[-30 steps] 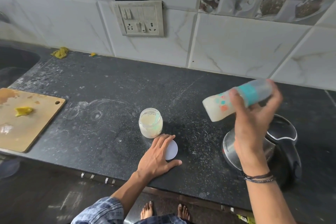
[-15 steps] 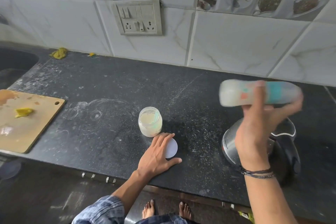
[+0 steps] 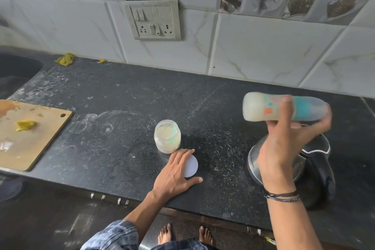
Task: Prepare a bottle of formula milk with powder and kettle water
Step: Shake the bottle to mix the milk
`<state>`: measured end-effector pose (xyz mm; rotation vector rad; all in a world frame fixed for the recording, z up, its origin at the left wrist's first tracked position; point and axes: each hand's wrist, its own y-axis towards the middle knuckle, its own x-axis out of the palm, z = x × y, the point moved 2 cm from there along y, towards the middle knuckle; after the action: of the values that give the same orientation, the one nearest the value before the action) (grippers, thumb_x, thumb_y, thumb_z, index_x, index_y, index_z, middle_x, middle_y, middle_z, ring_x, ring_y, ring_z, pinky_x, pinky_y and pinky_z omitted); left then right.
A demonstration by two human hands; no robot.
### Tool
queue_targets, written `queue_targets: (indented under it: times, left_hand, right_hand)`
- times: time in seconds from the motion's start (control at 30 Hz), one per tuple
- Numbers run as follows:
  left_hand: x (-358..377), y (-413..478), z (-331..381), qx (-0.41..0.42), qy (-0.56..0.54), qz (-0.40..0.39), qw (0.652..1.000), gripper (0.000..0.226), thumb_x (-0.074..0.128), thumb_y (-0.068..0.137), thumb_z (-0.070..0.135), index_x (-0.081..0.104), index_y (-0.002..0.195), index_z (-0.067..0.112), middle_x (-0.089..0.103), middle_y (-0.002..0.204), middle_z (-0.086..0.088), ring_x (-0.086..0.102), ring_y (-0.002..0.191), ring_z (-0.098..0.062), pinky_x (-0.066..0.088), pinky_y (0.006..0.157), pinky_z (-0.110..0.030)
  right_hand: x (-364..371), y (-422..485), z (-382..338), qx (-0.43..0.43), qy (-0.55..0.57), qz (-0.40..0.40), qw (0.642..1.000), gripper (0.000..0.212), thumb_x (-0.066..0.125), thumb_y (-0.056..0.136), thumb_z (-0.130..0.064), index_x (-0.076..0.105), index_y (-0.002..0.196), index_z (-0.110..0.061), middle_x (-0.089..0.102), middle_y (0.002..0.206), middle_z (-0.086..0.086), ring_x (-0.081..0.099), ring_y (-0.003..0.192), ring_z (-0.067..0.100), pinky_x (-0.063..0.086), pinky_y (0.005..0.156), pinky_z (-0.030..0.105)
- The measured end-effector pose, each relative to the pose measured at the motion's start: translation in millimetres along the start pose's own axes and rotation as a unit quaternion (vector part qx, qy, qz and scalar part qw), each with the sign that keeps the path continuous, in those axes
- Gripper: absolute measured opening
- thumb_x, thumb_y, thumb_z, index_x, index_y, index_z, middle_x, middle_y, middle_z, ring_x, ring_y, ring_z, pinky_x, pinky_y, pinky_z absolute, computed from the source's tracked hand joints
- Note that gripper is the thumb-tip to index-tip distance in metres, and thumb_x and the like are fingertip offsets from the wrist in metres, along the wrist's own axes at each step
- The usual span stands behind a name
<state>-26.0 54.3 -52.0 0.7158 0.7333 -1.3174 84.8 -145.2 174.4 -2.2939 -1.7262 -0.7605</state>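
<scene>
The right hand (image 3: 284, 148) grips the milky translucent baby bottle (image 3: 261, 110) sideways, long axis left-to-right, above the steel kettle (image 3: 254, 165) at right, while the left hand (image 3: 174, 172) lies flat on the white round lid (image 3: 191, 165) beside the open powder jar (image 3: 167, 138).

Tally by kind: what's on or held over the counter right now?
Bottle: 1, held sideways in the right hand
Powder jar: 1, open
Lid: 1, under the left hand
Kettle: 1
Cutting board: 1
Yellow scraps: 3, one on the board, two by the wall
Total: 8
</scene>
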Motion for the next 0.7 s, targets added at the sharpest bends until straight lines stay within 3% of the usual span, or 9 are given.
queue_targets:
  times: [0.1,0.2,0.3,0.37,0.43,0.6,0.7]
  left_hand:
    - [0.4,-0.7,-0.5,-0.002,-0.003,-0.002,1.0,0.101,0.059,0.08,0.084,0.027,0.158,0.029,0.031,0.158,0.012,0.021,0.148,-0.008,0.016,0.119,-0.022]
    - [0.2,-0.6,-0.9,0.001,-0.003,-0.008,1.0,0.101,0.058,0.08,0.085,0.026,0.158,0.029,0.031,0.159,0.012,0.02,0.149,-0.008,0.019,0.121,-0.025]
    - [0.1,0.0,0.1,-0.003,-0.002,-0.003,1.0,0.101,0.059,0.08,0.084,0.026,0.158,0.029,0.031,0.159,0.012,0.02,0.148,-0.007,0.017,0.12,-0.024]
    - [-0.3,-0.4,-0.2,-0.002,-0.004,-0.004,1.0,0.1,0.059,0.08,0.084,0.026,0.158,0.029,0.03,0.158,0.013,0.02,0.147,-0.007,0.018,0.12,-0.025]
    - [-0.5,-1.0,-0.7,0.001,-0.006,-0.008,1.0,0.1,0.058,0.081,0.084,0.026,0.158,0.029,0.03,0.159,0.012,0.021,0.148,-0.008,0.022,0.121,-0.028]
    - [0.5,-0.1,0.1,-0.003,-0.006,-0.007,1.0,0.101,0.058,0.08,0.084,0.026,0.158,0.03,0.03,0.158,0.013,0.019,0.147,-0.008,0.023,0.121,-0.029]
    - [0.9,-0.2,-1.5,-0.003,-0.008,-0.008,1.0,0.101,0.057,0.079,0.085,0.026,0.158,0.03,0.031,0.158,0.012,0.021,0.148,-0.008,0.024,0.12,-0.029]
  right_hand:
    - [5.1,1.9,4.1,0.022,-0.037,-0.052,0.998,0.082,0.083,0.09,-0.015,0.026,0.148,-0.012,0.055,0.135,0.017,0.066,0.108,0.018,0.058,0.096,0.06]
    - [6.1,-1.8,2.9,0.015,-0.049,-0.076,0.996,0.082,0.081,0.09,-0.009,0.026,0.151,-0.012,0.059,0.131,0.008,0.067,0.106,0.013,0.059,0.093,0.044]
    - [2.0,0.7,1.8,-0.01,0.009,-0.006,1.0,0.086,0.083,0.091,-0.023,0.022,0.151,-0.018,0.056,0.138,0.005,0.067,0.114,0.016,0.059,0.096,0.056]
    - [5.6,-2.8,4.4,0.017,-0.016,-0.038,0.999,0.086,0.085,0.088,-0.02,0.025,0.15,-0.017,0.051,0.144,0.018,0.066,0.115,0.02,0.056,0.099,0.062]
    - [5.6,-6.0,7.8,0.039,-0.052,-0.084,0.994,0.086,0.085,0.084,-0.017,0.028,0.15,-0.015,0.051,0.144,0.024,0.067,0.11,0.019,0.057,0.098,0.055]
    - [-1.7,4.6,-6.8,-0.046,0.02,0.003,0.999,0.09,0.085,0.09,-0.025,0.02,0.151,-0.017,0.045,0.148,0.018,0.065,0.119,0.021,0.058,0.095,0.061]
    - [3.3,2.7,-1.4,-0.005,-0.036,-0.065,0.997,0.084,0.084,0.087,-0.016,0.026,0.148,-0.015,0.049,0.143,0.021,0.065,0.113,0.02,0.056,0.099,0.059]
